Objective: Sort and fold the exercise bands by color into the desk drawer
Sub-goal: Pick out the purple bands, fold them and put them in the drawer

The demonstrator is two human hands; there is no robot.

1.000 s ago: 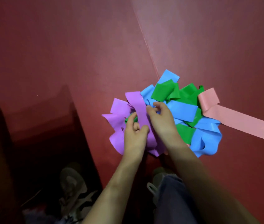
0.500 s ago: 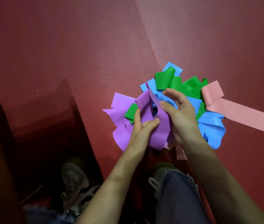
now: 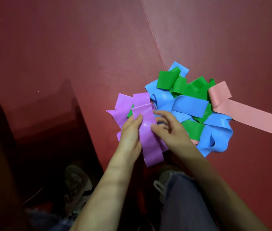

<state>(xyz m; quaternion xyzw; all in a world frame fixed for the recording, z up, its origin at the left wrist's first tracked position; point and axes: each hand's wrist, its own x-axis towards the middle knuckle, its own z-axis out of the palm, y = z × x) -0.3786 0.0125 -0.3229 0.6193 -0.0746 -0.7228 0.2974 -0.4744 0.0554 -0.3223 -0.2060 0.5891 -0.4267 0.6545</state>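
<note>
A tangled pile of exercise bands lies on the dark red desk top (image 3: 82,47). A purple band (image 3: 146,127) runs from the pile toward me, folded over at its far end. My left hand (image 3: 130,134) grips its left edge with the thumb on top. On the band's right edge, my right hand (image 3: 168,129) pinches it with the thumb, fingers curled over the pile. Blue bands (image 3: 190,105) and green bands (image 3: 182,84) lie heaped to the right. A pink band (image 3: 248,117) stretches out flat at far right.
A seam in the red surface (image 3: 155,40) runs diagonally from the top down to the pile. The open dark drawer (image 3: 40,130) sits at the lower left below the desk edge. My shoes (image 3: 77,184) and a jeans leg (image 3: 182,202) show beneath.
The purple band was bunched between my hands half a second ago. It now lies stretched out long toward me, with both hands holding its edges.
</note>
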